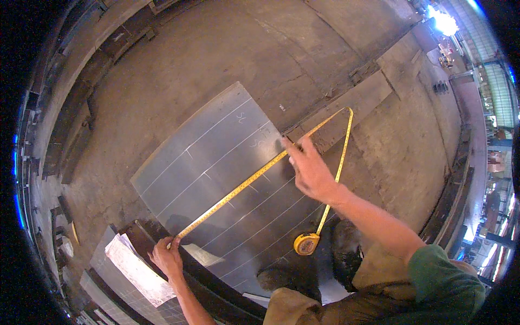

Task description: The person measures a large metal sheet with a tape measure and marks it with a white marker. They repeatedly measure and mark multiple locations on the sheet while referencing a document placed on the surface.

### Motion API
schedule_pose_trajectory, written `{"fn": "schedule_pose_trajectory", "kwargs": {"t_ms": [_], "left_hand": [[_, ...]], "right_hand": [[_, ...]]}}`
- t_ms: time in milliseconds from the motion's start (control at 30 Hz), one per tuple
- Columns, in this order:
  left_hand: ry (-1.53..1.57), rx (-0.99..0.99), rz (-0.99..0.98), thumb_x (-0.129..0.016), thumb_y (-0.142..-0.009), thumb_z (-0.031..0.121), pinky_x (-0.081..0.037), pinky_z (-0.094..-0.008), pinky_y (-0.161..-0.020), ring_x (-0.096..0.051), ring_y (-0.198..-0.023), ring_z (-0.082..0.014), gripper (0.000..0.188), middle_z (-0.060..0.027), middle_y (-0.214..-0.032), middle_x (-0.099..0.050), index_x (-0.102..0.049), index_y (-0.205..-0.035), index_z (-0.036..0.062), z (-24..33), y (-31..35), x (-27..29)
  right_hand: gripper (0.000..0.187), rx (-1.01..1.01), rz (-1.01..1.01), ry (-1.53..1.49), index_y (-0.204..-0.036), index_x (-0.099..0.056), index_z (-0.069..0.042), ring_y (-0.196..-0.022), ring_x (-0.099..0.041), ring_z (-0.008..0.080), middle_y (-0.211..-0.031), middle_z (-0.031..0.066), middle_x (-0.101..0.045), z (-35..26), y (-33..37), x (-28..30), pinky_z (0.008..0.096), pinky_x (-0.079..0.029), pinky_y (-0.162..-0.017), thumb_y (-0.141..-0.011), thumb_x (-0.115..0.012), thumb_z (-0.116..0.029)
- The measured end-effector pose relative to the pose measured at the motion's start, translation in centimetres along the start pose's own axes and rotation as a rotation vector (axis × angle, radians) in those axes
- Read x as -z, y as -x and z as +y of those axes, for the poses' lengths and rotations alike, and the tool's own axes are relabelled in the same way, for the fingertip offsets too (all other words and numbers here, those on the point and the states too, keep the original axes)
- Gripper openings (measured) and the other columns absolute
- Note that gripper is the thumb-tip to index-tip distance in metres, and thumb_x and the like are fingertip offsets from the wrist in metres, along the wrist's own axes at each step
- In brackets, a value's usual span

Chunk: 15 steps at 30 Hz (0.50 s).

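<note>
A dark grey metal plate [216, 132] lies before me, ruled with several pale lines and chalk marks. Across it runs the yellow blade of a tape measure [233, 191]. My left hand [167, 257] pinches the blade's end at the plate's left edge. At the right edge, my right hand [313, 172] is closed on the blade; a small dark thing by its fingertips is too unclear to name. Beyond that hand the blade loops out and folds back to its yellow case [306, 244], which rests near my foot on the plate.
White paper sheets [138, 271] lie left of the plate, beside dark metal bars [216, 290]. A flat metal strip [360, 105] lies on the floor at the upper right. Long beams [89, 54] line the left side. A bright light [444, 23] glares at the far right.
</note>
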<state>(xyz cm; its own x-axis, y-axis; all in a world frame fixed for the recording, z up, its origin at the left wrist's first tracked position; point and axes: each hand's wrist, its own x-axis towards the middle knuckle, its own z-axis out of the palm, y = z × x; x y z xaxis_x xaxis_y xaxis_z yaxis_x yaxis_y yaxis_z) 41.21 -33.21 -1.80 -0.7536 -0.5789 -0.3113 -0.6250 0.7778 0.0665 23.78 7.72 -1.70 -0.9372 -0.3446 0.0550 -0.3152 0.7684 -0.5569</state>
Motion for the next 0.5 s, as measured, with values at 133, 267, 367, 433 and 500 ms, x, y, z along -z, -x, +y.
{"fn": "schedule_pose_trajectory", "kwargs": {"t_ms": [133, 267, 367, 433, 500], "left_hand": [[0.049, 0.016, -0.012, -0.076, -0.081, 0.036, -0.029, -0.0603, -0.108, -0.063, -0.106, -0.0309, 0.028, -0.0062, -0.102, -0.072, -0.075, -0.094, 0.0117, -0.6, -0.2, -0.6], [0.049, 0.009, -0.012, -0.075, -0.082, 0.035, -0.03, -0.0609, -0.107, -0.064, -0.103, -0.0321, 0.027, -0.0059, -0.098, -0.072, -0.075, -0.093, 0.0111, -0.7, -0.3, -0.6], [0.04, 0.005, 0.014, -0.075, -0.083, 0.035, -0.031, -0.0617, -0.107, -0.064, -0.102, -0.033, 0.027, -0.0059, -0.097, -0.073, -0.075, -0.094, 0.0103, -0.1, -0.1, -0.3], [0.043, 0.008, 0.007, -0.075, -0.083, 0.035, -0.031, -0.0621, -0.107, -0.064, -0.102, -0.0332, 0.027, -0.006, -0.097, -0.073, -0.075, -0.094, 0.0099, 0.2, -0.1, 0.0], [0.047, 0.016, -0.026, -0.075, -0.083, 0.035, -0.031, -0.0625, -0.107, -0.064, -0.103, -0.0331, 0.028, -0.0063, -0.097, -0.072, -0.075, -0.095, 0.0096, 0.3, -0.1, 0.2]], "right_hand": [[0.037, -0.155, -0.021, -0.222, -0.124, -0.058, -0.003, -0.088, -0.062, 0.0367, -0.101, 0.0183, -0.06, -2.8, 1.3, -1.8, 0.0415, -0.05, -0.077, -0.089, -0.066, -0.004], [0.016, -0.172, 0.046, -0.225, -0.102, -0.069, -0.002, -0.084, -0.065, 0.036, -0.094, 0.0163, -0.067, -4.3, 1.0, -2.6, 0.0416, -0.052, -0.073, -0.087, -0.07, -0.008], [0.014, -0.148, 0.019, -0.209, -0.102, -0.067, -0.003, -0.088, -0.064, 0.041, -0.095, 0.0204, -0.066, -4.1, 1.1, -3.3, 0.0488, -0.052, -0.074, -0.091, -0.061, -0.011], [0.015, -0.133, -0.006, -0.171, -0.102, -0.068, -0.003, -0.088, -0.064, 0.0401, -0.095, 0.0196, -0.067, -3.9, 1.0, -3.4, 0.0478, -0.052, -0.074, -0.091, -0.061, -0.012], [0.016, -0.101, -0.006, -0.149, -0.101, -0.068, -0.002, -0.087, -0.064, 0.0394, -0.095, 0.0189, -0.067, -3.6, 0.9, -3.7, 0.0469, -0.053, -0.074, -0.091, -0.061, -0.013]]}}
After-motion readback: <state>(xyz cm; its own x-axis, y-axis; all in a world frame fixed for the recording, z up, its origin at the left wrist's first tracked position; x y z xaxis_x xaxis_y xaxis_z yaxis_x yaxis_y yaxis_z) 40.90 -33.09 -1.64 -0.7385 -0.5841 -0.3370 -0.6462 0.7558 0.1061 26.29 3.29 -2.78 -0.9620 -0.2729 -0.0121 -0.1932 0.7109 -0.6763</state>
